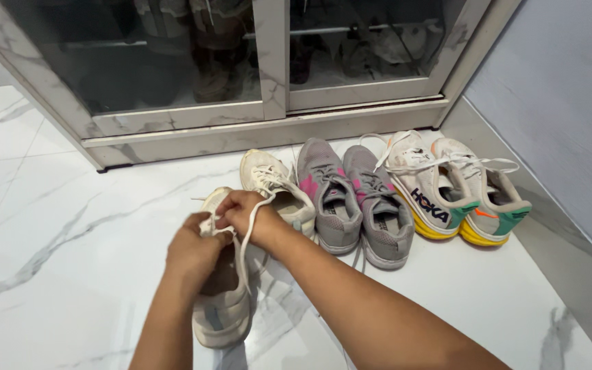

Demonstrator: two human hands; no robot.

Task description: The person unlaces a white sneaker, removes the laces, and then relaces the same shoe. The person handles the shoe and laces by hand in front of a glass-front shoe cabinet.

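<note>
White lace (244,240) pinched by both hands' fingers, left hand (193,250) and right hand (244,211) over near cream sneaker (222,312), grey pair (354,202) right, glass-door cabinet (255,130) far.

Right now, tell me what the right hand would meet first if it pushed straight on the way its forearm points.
Probably the left hand: the right hand reaches up and left across the cream sneaker, holding its lace. Beyond lies bare marble floor. Depth is hard to judge.
</note>
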